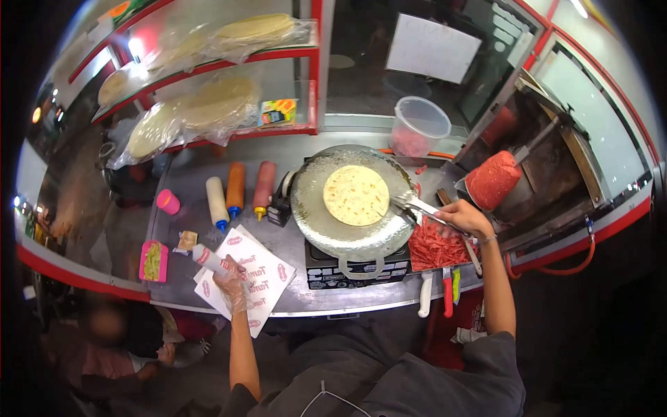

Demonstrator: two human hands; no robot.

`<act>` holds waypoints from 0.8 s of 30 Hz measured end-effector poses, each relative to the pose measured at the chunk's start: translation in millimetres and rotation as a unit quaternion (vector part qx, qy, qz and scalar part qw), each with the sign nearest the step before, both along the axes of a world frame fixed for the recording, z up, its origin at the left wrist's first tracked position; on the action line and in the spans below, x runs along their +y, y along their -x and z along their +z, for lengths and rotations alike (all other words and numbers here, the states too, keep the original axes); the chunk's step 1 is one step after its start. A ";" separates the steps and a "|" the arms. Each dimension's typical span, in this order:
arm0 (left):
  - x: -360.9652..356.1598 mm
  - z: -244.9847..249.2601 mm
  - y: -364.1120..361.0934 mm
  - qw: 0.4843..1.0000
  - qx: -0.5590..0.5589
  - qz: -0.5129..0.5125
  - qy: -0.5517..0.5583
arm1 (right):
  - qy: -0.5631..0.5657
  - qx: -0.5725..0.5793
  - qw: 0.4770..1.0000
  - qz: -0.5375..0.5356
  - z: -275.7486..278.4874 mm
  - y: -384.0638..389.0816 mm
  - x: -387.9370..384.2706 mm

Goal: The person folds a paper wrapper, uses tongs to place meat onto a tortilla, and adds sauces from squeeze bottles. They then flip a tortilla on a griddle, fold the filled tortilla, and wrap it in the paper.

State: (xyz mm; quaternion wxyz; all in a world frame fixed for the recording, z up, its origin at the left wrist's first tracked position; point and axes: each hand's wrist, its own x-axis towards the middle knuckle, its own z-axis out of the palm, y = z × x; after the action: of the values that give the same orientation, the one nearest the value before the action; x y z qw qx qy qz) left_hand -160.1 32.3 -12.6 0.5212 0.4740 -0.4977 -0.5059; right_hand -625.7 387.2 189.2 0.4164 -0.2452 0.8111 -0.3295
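Observation:
My left hand, in a clear plastic glove, is closed around a white paper roll with reddish print. It is above a stack of printed wrapping papers on the counter. My right hand grips metal tongs; their tips are at the right edge of the round griddle, near the flatbread. The browned-spotted flatbread lies flat on the griddle. Below my right hand, a tray holds shredded reddish meat.
Three sauce bottles lie left of the griddle. Knives stick out at the front edge. A meat spit stands at right, with a clear bucket behind. Bagged flatbreads fill glass shelves. A person sits at lower left.

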 end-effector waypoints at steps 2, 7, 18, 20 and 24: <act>-2.3 -6.4 2.8 0.998 0.055 -0.038 0.000 | 0.013 -0.014 0.999 0.031 -30.3 7.2 -50.8; 4.6 23.3 -7.2 0.999 0.009 -0.026 -0.047 | 0.097 0.103 0.982 0.124 4.2 -30.5 -167.3; 4.9 -25.4 -88.4 0.992 -0.101 -0.011 0.075 | 0.308 0.095 0.941 0.106 104.2 -120.0 -411.2; 7.5 11.3 -93.0 0.994 -0.025 -0.102 -0.039 | 0.287 0.074 0.952 0.075 96.0 -120.1 -430.6; -7.8 20.6 -98.1 0.991 0.008 -0.127 -0.043 | 0.121 0.436 0.890 0.059 133.8 -149.7 -355.4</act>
State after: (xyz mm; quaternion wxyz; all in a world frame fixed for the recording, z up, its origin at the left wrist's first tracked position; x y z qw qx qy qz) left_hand -62.0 24.4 8.0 0.4357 0.4245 -0.5278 -0.5928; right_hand -476.1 31.8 322.9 0.0069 -0.4599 0.8492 -0.2595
